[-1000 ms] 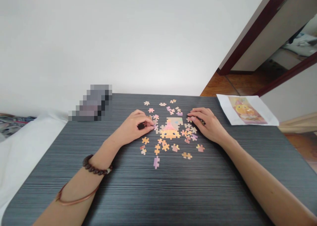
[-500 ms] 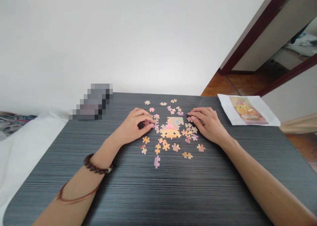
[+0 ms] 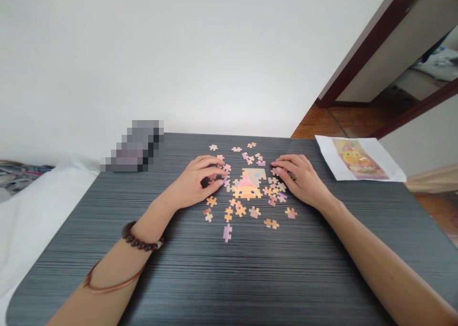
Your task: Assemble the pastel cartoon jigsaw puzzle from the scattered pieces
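Note:
My left hand rests at the left edge of a group of loose jigsaw pieces, thumb and fingers apart, with pinkish pieces partly hidden beneath it. A lilac piece lies by its fingertips. Between my hands is a joined section of puzzle, showing a yellow face under a pink hat. On the right, my right hand lies on the table with curved, parted fingers, its thumb close to a small piece. Several orange pieces are scattered in front of the joined section.
A printed reference picture on white paper lies at the table's back right. At the back left sits a blurred-out dark object. The dark wood-grain table meets a white wall behind; white cloth is at the left edge.
My left thumb and fingers have spread slightly further apart by the pieces at the left. My right hand and the joined section look the same.

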A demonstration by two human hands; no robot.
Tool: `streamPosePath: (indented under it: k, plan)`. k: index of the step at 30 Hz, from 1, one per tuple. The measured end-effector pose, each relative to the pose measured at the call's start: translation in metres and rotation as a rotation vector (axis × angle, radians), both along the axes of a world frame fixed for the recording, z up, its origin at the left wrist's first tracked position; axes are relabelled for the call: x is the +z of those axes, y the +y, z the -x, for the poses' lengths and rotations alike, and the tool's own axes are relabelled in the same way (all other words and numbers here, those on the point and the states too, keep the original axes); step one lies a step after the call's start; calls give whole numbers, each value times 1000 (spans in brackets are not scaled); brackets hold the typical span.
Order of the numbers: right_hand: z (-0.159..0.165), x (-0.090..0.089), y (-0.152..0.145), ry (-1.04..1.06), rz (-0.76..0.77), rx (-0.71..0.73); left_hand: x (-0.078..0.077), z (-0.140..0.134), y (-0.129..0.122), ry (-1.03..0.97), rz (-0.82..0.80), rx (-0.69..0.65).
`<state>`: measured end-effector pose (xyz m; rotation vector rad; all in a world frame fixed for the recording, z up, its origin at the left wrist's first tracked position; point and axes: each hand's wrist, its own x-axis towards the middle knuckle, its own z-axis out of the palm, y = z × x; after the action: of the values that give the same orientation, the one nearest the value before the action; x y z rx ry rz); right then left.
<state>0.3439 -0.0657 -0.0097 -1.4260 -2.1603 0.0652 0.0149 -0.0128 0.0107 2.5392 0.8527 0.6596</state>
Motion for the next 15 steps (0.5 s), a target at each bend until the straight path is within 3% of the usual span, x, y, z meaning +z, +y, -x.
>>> streamPosePath:
  k: [15]
  plan:
    - [1, 0, 0, 19, 2, -6, -1, 0, 0, 29, 8, 1]
